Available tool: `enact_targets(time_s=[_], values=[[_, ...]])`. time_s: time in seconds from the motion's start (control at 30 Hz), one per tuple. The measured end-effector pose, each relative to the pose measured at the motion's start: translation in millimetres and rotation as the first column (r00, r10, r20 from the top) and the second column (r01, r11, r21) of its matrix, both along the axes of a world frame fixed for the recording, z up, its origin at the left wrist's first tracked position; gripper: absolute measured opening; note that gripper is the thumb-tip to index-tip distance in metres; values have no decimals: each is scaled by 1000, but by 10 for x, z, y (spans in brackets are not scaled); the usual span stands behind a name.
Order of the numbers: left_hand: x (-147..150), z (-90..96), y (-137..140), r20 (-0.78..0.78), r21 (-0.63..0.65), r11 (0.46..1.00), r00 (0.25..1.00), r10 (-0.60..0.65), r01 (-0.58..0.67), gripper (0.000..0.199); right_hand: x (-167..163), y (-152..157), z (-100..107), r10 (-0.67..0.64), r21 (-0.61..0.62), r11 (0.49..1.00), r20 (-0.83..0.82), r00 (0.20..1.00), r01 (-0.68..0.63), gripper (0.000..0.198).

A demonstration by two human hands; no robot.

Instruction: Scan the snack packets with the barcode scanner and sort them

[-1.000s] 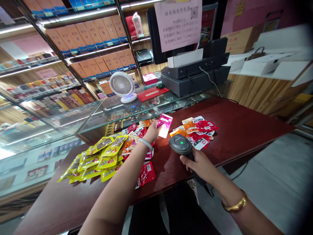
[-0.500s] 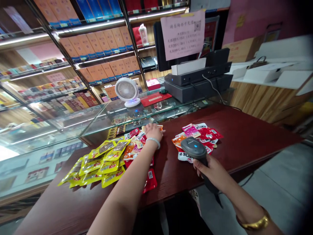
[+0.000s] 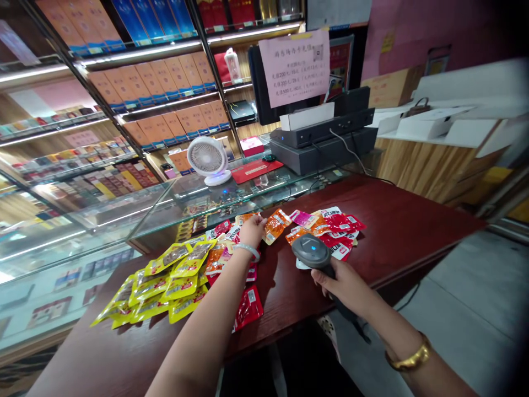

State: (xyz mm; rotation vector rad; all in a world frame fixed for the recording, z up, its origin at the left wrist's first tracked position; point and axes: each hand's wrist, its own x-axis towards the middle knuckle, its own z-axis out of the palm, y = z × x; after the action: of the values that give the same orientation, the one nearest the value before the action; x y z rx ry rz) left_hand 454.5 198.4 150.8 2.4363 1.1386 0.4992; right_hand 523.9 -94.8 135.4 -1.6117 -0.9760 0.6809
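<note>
My left hand [image 3: 252, 230] is closed at the edge of an orange snack packet [image 3: 276, 225], which is raised a little between two piles. Under and beside that wrist lie red, white and orange snack packets [image 3: 248, 306]. Further left, yellow snack packets [image 3: 182, 284] are stacked in overlapping rows. My right hand [image 3: 345, 284] is wrapped round the handle of a dark grey barcode scanner [image 3: 312, 251], a blue light showing on its top. Just behind the scanner head is a second pile of red, pink and orange packets [image 3: 341, 223], partly hidden by it.
The dark red table [image 3: 397, 220] meets a glass display counter [image 3: 157, 212]. On the glass stand a white fan [image 3: 209, 160] and a red mat [image 3: 256, 172]. Behind are a cash drawer [image 3: 322, 151], a monitor with a pink notice [image 3: 295, 69], and shelves of orange boxes [image 3: 152, 82].
My left hand has come up from the left pile with an orange packet between its fingers. The scanner stays in my right hand above the right pile. The camera view has shifted slightly.
</note>
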Motion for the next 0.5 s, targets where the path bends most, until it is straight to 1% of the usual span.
enact_targets(time_s=[0.1,0.23,0.33,0.43,0.5], values=[[-3,-5,-148,164,-62,998,986,12,-2,27,-37,54,62,11,-8,1000,37,999,-10,38],[6,26,-307,241,-104,994,970,-2,28,28,-53,101,97,54,-28,998,69,996,-52,36],[47,24,-341,278,-138,989,961,-8,48,30,-40,89,68,51,-43,998,68,996,-48,37],[200,-27,-378,341,-239,969,940,29,57,27,-17,50,33,29,-39,999,49,998,-27,39],[382,-75,-451,385,-319,942,922,27,106,27,3,32,19,15,-27,1000,24,1000,-14,40]])
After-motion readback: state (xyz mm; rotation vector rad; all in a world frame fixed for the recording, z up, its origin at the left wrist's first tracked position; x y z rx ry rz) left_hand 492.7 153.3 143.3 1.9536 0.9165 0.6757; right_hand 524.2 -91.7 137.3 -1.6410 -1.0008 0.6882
